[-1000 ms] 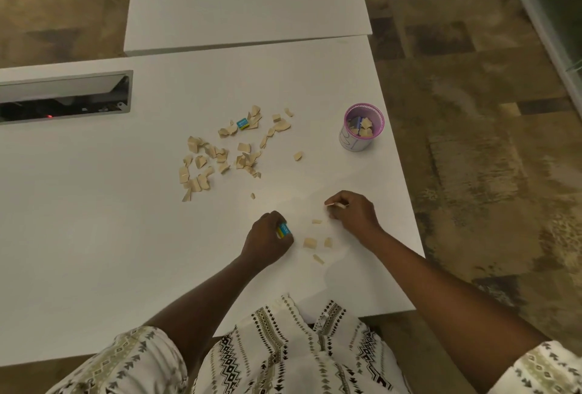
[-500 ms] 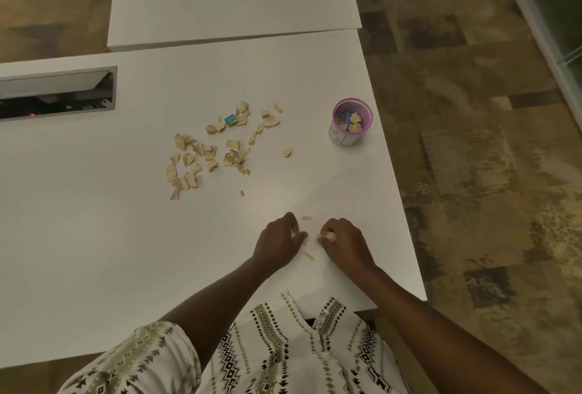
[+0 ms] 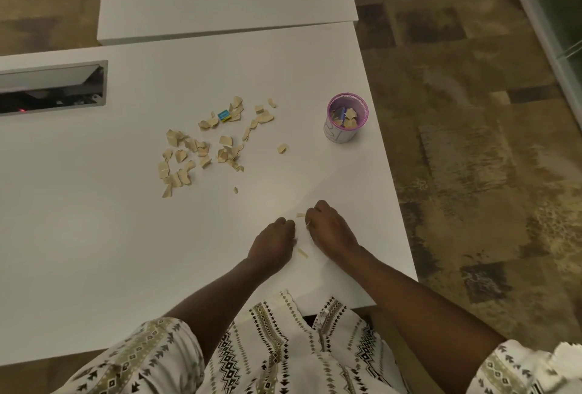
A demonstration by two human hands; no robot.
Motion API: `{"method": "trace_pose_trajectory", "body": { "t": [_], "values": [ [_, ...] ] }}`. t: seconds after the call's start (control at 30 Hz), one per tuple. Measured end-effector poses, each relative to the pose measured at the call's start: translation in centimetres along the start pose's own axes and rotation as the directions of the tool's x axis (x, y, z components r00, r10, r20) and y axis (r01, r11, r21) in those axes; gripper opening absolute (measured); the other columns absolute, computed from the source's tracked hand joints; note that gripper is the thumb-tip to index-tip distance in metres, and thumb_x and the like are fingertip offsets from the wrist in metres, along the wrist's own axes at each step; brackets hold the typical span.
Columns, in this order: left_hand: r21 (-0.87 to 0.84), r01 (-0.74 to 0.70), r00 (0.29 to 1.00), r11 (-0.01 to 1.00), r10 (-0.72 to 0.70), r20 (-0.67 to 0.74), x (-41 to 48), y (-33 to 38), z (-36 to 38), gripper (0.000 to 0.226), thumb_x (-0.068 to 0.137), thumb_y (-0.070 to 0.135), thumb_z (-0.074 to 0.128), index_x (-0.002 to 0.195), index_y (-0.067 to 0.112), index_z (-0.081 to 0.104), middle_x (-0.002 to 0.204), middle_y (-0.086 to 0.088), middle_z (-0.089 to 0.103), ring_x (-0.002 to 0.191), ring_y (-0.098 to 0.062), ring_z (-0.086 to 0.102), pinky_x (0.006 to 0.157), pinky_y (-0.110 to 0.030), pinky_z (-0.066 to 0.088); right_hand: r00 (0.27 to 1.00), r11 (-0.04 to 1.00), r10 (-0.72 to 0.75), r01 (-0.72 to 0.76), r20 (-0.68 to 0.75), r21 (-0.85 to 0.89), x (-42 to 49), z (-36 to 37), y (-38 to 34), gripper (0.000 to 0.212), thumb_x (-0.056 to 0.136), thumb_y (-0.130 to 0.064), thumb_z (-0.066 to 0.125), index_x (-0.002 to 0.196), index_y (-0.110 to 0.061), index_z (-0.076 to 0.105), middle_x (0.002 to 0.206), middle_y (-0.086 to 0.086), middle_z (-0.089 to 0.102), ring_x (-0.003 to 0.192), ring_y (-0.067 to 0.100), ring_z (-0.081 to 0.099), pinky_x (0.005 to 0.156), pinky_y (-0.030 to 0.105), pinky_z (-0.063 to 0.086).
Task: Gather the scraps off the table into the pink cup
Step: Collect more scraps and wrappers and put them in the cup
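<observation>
White worktop (image 3: 94,251) carries a loose pile of tan scraps (image 3: 204,147) far and left of both hands, with the pink cup (image 3: 345,122) far right near the edge, partly filled. Left hand (image 3: 272,244) is curled, fingers pressed together; right hand (image 3: 330,231) pinches a thin scrap. Two small scraps lie between them.

Single head view; looks forward and steeply down from above onto white table (image 3: 94,236); near the hands (image 3: 274,242) at lower centre; floor (image 3: 472,173) at right.
</observation>
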State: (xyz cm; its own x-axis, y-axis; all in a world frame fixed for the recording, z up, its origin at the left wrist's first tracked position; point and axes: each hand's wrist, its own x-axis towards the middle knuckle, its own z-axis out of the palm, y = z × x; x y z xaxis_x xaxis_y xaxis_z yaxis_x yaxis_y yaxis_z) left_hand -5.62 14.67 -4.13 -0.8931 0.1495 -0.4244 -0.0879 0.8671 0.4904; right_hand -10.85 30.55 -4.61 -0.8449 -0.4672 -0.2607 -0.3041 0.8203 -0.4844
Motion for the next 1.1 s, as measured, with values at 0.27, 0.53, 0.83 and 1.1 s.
{"method": "trace_pose_trajectory", "body": {
  "t": [0.27,0.53,0.83,1.1],
  "values": [
    [0.042,-0.241,0.970,0.970,0.240,0.024,-2.0,0.0,0.6,0.009,0.094,0.016,0.047,0.093,0.009,0.053,0.090,-0.010,0.058,0.077,-0.027,0.054,0.067,-0.043,0.050,0.969,0.970,-0.228,0.235,0.097,-0.063,1.4,0.1,0.1,0.015,0.090,-0.005,0.043,0.087,-0.008,0.058,0.125,0.004,0.058,0.092,0.026,0.055,0.070,0.037,0.052],
    [0.075,-0.216,0.973,0.974,0.208,0.095,-1.4,0.9,1.8,0.019,0.095,0.010,0.043,0.112,0.011,0.052,0.096,-0.010,0.060,0.085,-0.028,0.058,0.072,-0.042,0.052,0.961,0.957,-0.242,0.259,0.132,-0.129,2.4,-0.3,0.0,0.014,0.076,0.006,0.050,0.077,-0.005,0.057,0.083,0.010,0.055,0.078,0.026,0.050,0.055,0.035,0.041],
    [0.107,-0.152,0.986,0.983,0.143,0.087,0.2,1.6,1.2,0.020,0.094,0.007,0.042,0.113,0.013,0.046,0.102,-0.010,0.058,0.089,-0.030,0.058,0.072,-0.044,0.053,0.995,0.994,-0.089,0.086,-0.047,-0.068,4.3,-2.6,2.8,0.015,0.077,0.007,0.057,0.077,-0.008,0.060,0.080,0.010,0.055,0.069,0.028,0.049,0.053,0.042,0.049],
    [0.262,-0.089,0.996,0.961,0.081,0.040,2.4,1.5,-0.5,0.022,0.095,0.006,0.039,0.115,0.007,0.049,0.106,-0.014,0.056,0.089,-0.032,0.058,0.069,-0.041,0.049,0.991,0.995,-0.081,0.074,-0.111,-0.062,4.9,-4.1,5.1,0.018,0.077,0.012,0.059,0.080,-0.006,0.062,0.086,0.010,0.056,0.073,0.026,0.049,0.055,0.041,0.049]
  ]
}}
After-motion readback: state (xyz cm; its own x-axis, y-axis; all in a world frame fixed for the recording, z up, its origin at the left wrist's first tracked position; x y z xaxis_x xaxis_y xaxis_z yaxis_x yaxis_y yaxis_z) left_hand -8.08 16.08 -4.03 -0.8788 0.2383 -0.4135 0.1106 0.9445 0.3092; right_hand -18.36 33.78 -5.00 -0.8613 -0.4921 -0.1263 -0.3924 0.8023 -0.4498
